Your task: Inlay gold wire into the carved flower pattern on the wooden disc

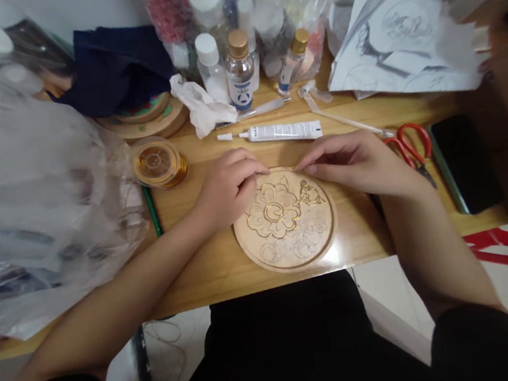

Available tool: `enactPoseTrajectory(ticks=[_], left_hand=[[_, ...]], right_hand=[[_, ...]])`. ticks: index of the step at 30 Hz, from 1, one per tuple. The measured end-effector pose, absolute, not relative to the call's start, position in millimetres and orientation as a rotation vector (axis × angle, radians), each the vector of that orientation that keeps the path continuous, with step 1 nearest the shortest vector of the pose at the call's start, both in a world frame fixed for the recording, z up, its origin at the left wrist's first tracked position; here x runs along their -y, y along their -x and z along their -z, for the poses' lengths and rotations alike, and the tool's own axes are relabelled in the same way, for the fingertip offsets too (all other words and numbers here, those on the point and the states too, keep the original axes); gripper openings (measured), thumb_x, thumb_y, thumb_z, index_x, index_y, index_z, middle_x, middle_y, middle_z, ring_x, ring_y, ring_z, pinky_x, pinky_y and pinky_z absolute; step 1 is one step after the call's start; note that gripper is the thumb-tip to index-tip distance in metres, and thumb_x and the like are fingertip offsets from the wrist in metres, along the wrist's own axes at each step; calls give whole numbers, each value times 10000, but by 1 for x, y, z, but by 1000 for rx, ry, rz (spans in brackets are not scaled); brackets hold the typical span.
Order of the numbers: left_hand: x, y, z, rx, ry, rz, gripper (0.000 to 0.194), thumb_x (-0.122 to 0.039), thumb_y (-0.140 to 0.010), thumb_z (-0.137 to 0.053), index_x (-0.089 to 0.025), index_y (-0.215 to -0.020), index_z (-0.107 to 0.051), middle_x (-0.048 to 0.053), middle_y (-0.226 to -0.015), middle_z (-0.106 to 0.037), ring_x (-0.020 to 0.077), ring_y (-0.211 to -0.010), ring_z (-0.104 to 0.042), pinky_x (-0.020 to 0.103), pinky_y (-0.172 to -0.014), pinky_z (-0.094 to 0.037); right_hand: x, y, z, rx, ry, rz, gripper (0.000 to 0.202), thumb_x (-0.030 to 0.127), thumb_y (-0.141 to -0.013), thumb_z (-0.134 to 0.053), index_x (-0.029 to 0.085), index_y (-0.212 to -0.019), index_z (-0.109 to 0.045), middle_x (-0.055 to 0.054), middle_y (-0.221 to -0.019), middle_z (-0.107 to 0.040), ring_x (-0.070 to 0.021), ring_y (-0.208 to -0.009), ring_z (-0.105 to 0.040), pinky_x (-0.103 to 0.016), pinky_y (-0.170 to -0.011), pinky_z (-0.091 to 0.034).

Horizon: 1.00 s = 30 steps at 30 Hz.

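A round wooden plate (260, 256) with a raised rim lies on the table near its front edge. Gold wire outlines a large flower (274, 211) and a smaller motif (310, 193) on it, while pencil-drawn flowers (309, 233) show lower right. Curled over the plate's upper left rim is my left hand (231, 187), closed, with its fingertips at the top edge. My right hand (352, 163) pinches thumb and forefinger together at the upper right rim; anything thin between them is too small to make out.
A spool of gold wire (157, 163) stands left, beside a green pencil (152, 211). Behind the plate lie a white glue tube (284, 132) and several bottles (240, 75). Red-handled pliers (415, 145) and a phone (465, 164) are right. Plastic bags (34, 193) cover the left side.
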<state>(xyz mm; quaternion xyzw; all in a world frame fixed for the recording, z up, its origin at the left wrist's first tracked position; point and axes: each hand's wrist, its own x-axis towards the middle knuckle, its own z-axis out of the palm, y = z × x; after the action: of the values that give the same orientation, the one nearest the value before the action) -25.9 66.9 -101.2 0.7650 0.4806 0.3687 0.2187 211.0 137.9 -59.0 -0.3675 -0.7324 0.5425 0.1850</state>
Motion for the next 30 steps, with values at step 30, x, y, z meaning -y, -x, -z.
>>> enactPoseTrajectory(ticks=[30], left_hand=[[-68, 24, 95, -1297, -2012, -1189, 96, -153, -919, -605, -178, -869, -683, 20, -849, -675, 120, -803, -645, 255, -739, -540]], right_hand=[[-131, -199, 69, 2404, 794, -752, 197, 255, -921, -612, 170, -1068, -713, -69, -894, -738, -153, -763, -673, -287, -687, -527]])
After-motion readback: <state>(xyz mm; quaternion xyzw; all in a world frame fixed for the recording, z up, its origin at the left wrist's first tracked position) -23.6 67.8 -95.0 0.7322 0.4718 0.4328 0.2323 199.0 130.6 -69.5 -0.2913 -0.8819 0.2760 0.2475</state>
